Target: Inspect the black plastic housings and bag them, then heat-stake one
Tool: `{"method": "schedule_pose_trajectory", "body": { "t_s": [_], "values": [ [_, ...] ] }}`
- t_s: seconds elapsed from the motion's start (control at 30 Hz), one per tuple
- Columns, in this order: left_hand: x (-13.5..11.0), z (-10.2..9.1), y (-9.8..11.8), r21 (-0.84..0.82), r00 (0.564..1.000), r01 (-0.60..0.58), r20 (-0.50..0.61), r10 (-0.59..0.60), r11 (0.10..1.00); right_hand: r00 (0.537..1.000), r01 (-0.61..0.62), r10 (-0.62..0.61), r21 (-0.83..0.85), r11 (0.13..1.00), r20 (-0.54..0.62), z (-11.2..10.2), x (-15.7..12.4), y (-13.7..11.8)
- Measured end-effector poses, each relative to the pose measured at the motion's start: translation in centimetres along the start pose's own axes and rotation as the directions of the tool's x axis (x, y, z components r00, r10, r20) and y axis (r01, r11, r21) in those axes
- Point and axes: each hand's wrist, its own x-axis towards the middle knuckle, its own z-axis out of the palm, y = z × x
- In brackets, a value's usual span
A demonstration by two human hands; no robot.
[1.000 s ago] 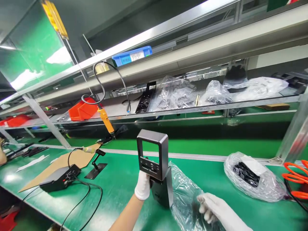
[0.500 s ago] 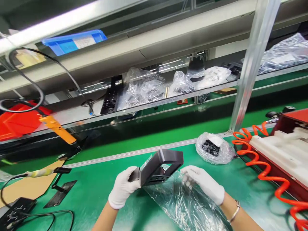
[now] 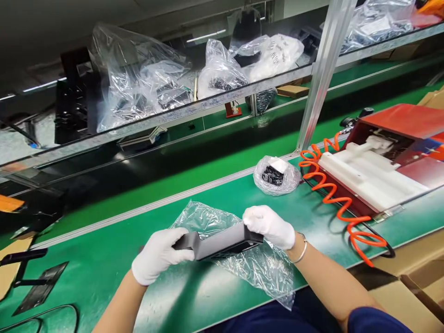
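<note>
A dark grey bracket-like housing with bent-up ends is held level between my two white-gloved hands, above the green bench. My left hand grips its left end, thumb on top and fingers beneath. On the raised right end, my right hand is closed, fingertips over the upper edge. A clear plastic bag lies on the bench under and behind the housing, its near part reaching toward the front edge. The housing's underside is mostly hidden.
A round clear bag of small black parts sits behind my right hand. Farther right, an orange coiled air hose runs beside a red and white fixture. Bagged parts fill the shelf above. A black stand is at left.
My right hand has left the plastic bag and taken the housing's right end. The housing has turned from tilted to nearly level. The view has shifted right.
</note>
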Motion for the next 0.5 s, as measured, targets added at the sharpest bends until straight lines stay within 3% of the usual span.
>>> {"method": "schedule_pose_trajectory", "body": {
  "t_s": [0.1,0.23,0.4,0.5],
  "values": [
    [0.2,-0.1,-0.2,-0.091,0.999,0.032,0.045,-0.028,0.995,1.000,0.009,-0.007,0.078,0.997,-0.021,0.1,-0.2,0.4],
    [0.5,-0.5,-0.3,-0.053,0.999,0.037,0.031,-0.035,0.998,0.998,0.007,-0.013,0.111,0.994,0.055,-0.1,-0.3,0.6],
    [1.2,-0.3,-0.1,-0.103,0.996,0.041,0.089,-0.031,0.994,0.995,0.011,-0.005,0.067,0.998,-0.096,0.3,-0.2,0.4],
    [1.6,-0.2,-0.2,-0.136,0.996,0.024,0.090,-0.012,0.990,0.999,0.016,-0.012,0.105,0.994,-0.040,0.4,-0.4,0.3]
  ]
}}
